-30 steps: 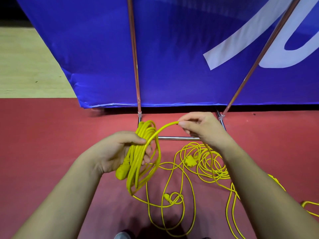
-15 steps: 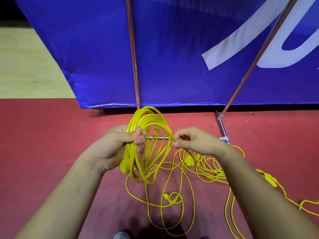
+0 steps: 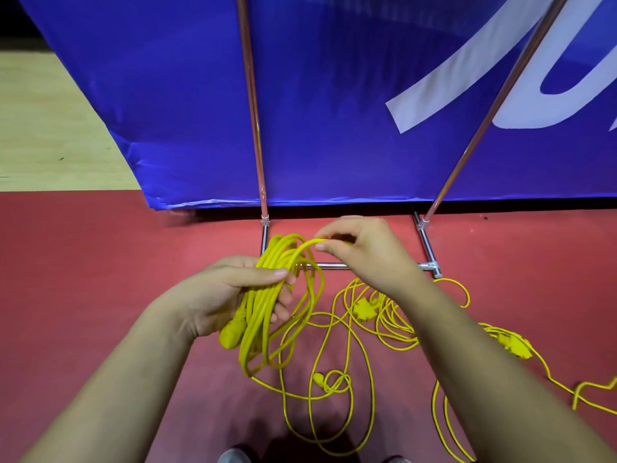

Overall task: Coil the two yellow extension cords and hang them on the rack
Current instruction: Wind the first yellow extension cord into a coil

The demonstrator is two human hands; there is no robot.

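Left hand (image 3: 233,295) grips the coiled yellow cord (image 3: 267,305); right hand (image 3: 364,252) pinches a loose strand (image 3: 309,243) above it.

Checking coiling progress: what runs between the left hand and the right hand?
In the head view, one yellow cord strand arches from the coil gripped by the left hand to the pinching right hand; the rack's floor bar lies behind.
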